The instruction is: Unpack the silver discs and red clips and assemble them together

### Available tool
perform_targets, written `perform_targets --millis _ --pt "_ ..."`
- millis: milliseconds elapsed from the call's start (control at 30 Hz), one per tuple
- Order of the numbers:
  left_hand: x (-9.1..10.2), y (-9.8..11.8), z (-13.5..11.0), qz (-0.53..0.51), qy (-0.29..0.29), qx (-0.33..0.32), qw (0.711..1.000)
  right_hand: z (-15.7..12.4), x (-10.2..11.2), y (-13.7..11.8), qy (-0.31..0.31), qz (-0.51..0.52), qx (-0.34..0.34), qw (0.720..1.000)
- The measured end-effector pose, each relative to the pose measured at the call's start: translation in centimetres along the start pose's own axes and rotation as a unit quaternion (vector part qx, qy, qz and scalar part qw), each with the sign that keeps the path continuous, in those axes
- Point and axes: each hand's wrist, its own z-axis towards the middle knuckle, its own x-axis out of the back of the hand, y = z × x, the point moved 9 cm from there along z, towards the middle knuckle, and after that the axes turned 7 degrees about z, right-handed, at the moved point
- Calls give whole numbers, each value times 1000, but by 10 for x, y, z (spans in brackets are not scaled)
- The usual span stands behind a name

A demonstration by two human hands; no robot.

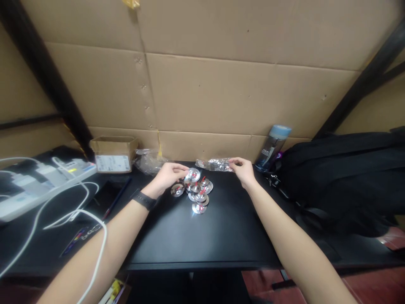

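Note:
Several small silver finger cymbals [200, 207] with red loops lie in a loose heap on the black table [202, 240]. My left hand [170, 176], a dark watch on its wrist, pinches one cymbal [193, 175] by its edge at the top of the heap. Farther right, my right hand [242, 169] has its thumb and fingers closed on the end of a clear plastic packet [218, 164]. The packet lies along the back of the table, and its contents are too blurred to name.
Behind the left hand sit a crumpled clear bag [148, 162] and a small cardboard box [112, 154]. A white power strip [41, 185] with trailing cables fills the left. A bottle [271, 147] and a black backpack [341, 181] stand right. Cardboard walls the back.

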Motion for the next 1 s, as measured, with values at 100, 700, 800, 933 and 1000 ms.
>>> perform_targets --millis 100,700,800,933,1000 --pt "-13 4 -5 11 -54 0 998 0 -1 2 -4 0 -8 1000" --pt "-50 50 -36 268 -126 -197 934 -1 -3 5 -9 -19 -3 1000" --pt "-51 50 -36 271 -126 -198 934 -4 -7 3 -12 13 -14 1000" --pt "-51 50 -36 282 -118 -202 930 -11 -16 -1 -24 84 -57 995" --pt "-51 51 -37 286 -114 -207 929 -14 -21 -3 -32 108 -81 990"
